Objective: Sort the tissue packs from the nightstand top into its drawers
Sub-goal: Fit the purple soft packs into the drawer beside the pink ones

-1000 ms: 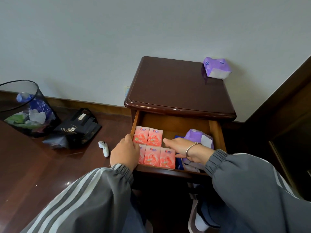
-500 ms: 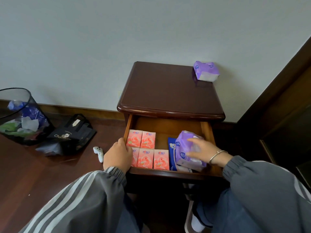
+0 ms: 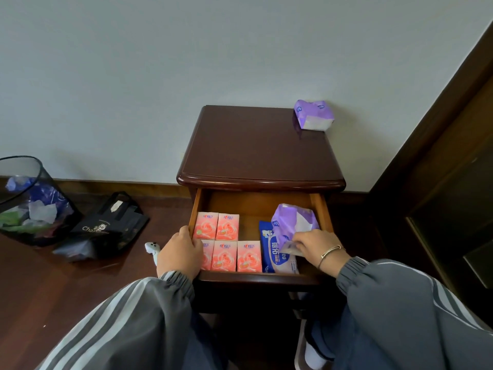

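Note:
The dark wooden nightstand (image 3: 256, 156) has its top drawer (image 3: 316, 209) pulled out. Several pink tissue packs (image 3: 226, 241) lie in two rows in the drawer's left half. A blue wipes pack (image 3: 274, 252) lies to their right. My right hand (image 3: 312, 247) grips the near end of a purple tissue pack (image 3: 293, 222), which stands tilted over the blue pack at the drawer's right side. My left hand (image 3: 180, 253) rests closed on the drawer's front left corner, hiding part of one pink pack. Another purple tissue pack (image 3: 313, 114) sits on the nightstand's back right corner.
A black mesh waste bin (image 3: 29, 201) with rubbish stands on the floor at the left. Beside it lies a black bag (image 3: 106, 225), and a small white controller (image 3: 152, 249) lies near my left hand. Dark wooden furniture (image 3: 440, 182) stands at the right.
My right hand moved from the pink packs to the drawer's right side and took hold of the purple pack, lifting its far end. The left hand stayed on the drawer corner.

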{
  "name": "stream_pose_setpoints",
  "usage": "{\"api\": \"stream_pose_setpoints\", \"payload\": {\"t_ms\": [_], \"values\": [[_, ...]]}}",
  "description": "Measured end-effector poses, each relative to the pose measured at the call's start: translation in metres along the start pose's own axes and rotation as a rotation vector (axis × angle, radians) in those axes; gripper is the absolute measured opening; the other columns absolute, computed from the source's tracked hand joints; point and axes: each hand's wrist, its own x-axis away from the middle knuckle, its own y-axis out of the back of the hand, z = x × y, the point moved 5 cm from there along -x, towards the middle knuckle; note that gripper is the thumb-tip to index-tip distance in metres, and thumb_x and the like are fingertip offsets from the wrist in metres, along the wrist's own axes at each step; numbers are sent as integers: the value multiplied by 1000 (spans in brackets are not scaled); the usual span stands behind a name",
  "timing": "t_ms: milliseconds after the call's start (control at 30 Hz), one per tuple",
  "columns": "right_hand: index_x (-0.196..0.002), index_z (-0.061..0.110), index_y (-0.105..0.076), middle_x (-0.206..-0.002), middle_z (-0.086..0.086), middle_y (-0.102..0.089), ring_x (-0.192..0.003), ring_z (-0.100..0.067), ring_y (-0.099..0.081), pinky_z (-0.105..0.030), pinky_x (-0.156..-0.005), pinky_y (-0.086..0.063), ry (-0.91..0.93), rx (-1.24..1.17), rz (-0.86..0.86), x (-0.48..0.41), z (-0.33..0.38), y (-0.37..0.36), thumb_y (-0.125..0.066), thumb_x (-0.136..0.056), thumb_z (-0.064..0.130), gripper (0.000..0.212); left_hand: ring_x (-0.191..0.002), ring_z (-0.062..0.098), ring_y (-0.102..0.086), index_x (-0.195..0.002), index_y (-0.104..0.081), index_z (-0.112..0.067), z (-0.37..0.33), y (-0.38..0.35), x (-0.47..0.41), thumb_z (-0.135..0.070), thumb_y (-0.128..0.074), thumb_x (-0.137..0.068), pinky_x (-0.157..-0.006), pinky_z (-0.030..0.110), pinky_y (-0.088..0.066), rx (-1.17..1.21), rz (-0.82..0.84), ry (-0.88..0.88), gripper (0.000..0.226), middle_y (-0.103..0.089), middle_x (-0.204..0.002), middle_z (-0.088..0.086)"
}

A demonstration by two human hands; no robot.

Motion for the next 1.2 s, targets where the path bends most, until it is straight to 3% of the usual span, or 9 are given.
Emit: {"api": "stream_pose_setpoints", "payload": {"t_ms": [133, 233, 333, 433, 533, 600, 767, 967, 1200], "values": [[-110, 24, -55, -112, -2, -64, -101, -28, -62, -31, -74, -45, -70, -4, -205, 1, -13, 16, -35, -97, 36, 27, -57, 7, -36, -101, -52, -19, 1, 0, 0, -30, -39, -91, -64, 32, -33, 10, -28, 1, 20, -59, -94, -1], [-108, 23, -56, -110, -3, -64, -100, -28, -62, -29, -70, -42, -93, -45, -269, -2, -21, 23, -40, -96, 31, 22, -84, 21, -54, -109, -54, -19, -3, 3, 3, -28, -42, -91, -70, 34, -40, 53, -63, -59, 23, -59, -107, 2], [-102, 23, -57, -103, -2, -66, -94, -28, -63, -30, -67, -43, -125, -110, -332, -2, -29, 24, -41, -95, 29, 18, -108, 27, -54, -122, -58, -12, -17, 11, 7, -18, -52, -90, -86, 41, -46, 31, -117, -236, 33, -59, -121, 7], [-95, 20, -60, -94, -3, -68, -86, -28, -63, -28, -60, -40, -150, -237, -449, 1, -38, 21, -43, -95, 27, 18, -103, 33, -60, -114, -67, -6, -60, 17, 22, -8, -62, -84, -86, 44, -48, 24, -176, -554, 31, -66, -114, 11], [-92, 15, -65, -90, -7, -69, -83, -31, -63, -28, -58, -40, -204, -385, -574, 7, -42, 17, -52, -92, 22, 15, -110, 24, -57, -118, -65, -18, -123, -11, 49, -19, -50, -91, -93, 39, -42, -67, 99, -907, 31, -64, -120, 0], [-91, 10, -68, -87, -11, -70, -82, -35, -63, -32, -59, -45, -208, -437, -642, 10, -42, 16, -56, -89, 16, 13, -118, 22, -51, -125, -59, -24, -150, -44, 63, -27, -43, -94, -96, 37, -35, -234, 304, -991, 35, -57, -130, -4], [-82, 7, -71, -71, -10, -69, -63, -35, -63, -35, -51, -49, -160, -488, -812, 16, -45, 17, -67, -79, 2, 7, -127, 33, -41, -141, -37, -19, -170, -93, 48, -49, -52, -89, -101, 42, -28, -539, 396, -693, 61, -40, -143, 9], [-83, 7, -71, -70, -9, -69, -60, -30, -62, -34, -51, -51, -144, -529, -867, 17, -49, 14, -66, -80, 2, 7, -121, 30, -48, -140, -27, -7, -168, -104, 23, -59, -64, -78, -99, 40, -28, -563, 351, -265, 89, -53, -131, 12], [-80, 10, -72, -69, -4, -69, -58, -27, -61, -25, -53, -43, -156, -547, -910, 18, -49, 12, -68, -77, 2, 9, -119, 30, -52, -120, -39, -5, -180, -102, 24, -27, -67, -84, -95, 36, -40, -129, 371, -36, 51, -57, -126, 12]]}}
